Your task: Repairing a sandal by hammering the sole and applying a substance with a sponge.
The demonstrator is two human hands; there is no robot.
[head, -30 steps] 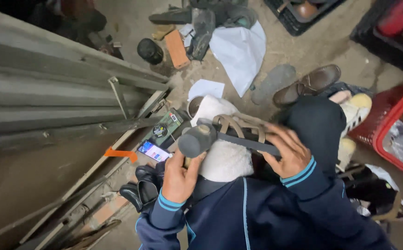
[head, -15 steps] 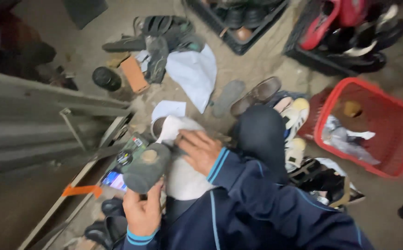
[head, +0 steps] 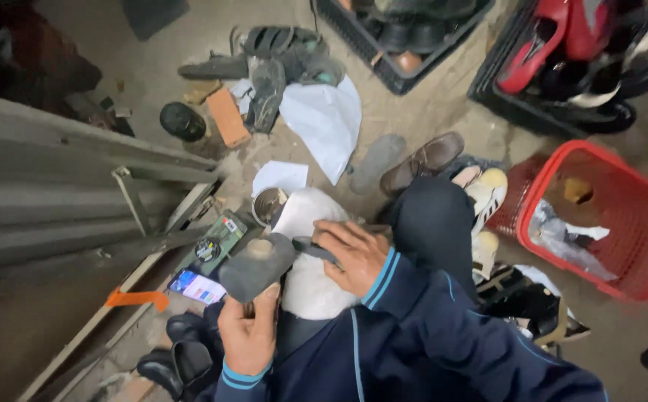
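1. Bare concrete floor [head: 428, 119] fills the view, dusty and strewn with footwear; grey metal panels [head: 56, 193] lean along the left side, with an orange tag [head: 136, 299] on a rail below them.
2. Crates come next: a red basket [head: 636, 216] at right holding crumpled plastic, a black crate [head: 502, 97] of red and black shoes above it, and another black crate [head: 383, 63] at top centre.
3. The person's dark blue sleeves with light blue cuffs rise from the bottom edge; a dark trouser knee [head: 432, 223] sits in the middle.
4. A white cloth [head: 309, 275] lies over the lap, under both hands; a white sheet [head: 328, 123] lies on the floor farther off, beside a pile of dark sandals [head: 279, 56].
5. A brown shoe [head: 422, 160] rests near the knee, a grey insole [head: 377, 160] just beside it, and pale sneakers [head: 488, 190] between knee and red basket.
6. The left hand [head: 248, 335] is clenched around the heel end of a dark sandal, whose grey sole [head: 257, 264] faces up, tilted, over the lap.
7. The right hand [head: 354, 257] lies across the sandal's strap [head: 313, 249], fingers curled over it and pressing it against the cloth.
8. Small things sit left of the sandal: a tin can [head: 267, 205], a green packet [head: 216, 240], a lit phone [head: 196, 286]; an orange brick [head: 229, 117] and a black round lid [head: 183, 120] lie farther up.
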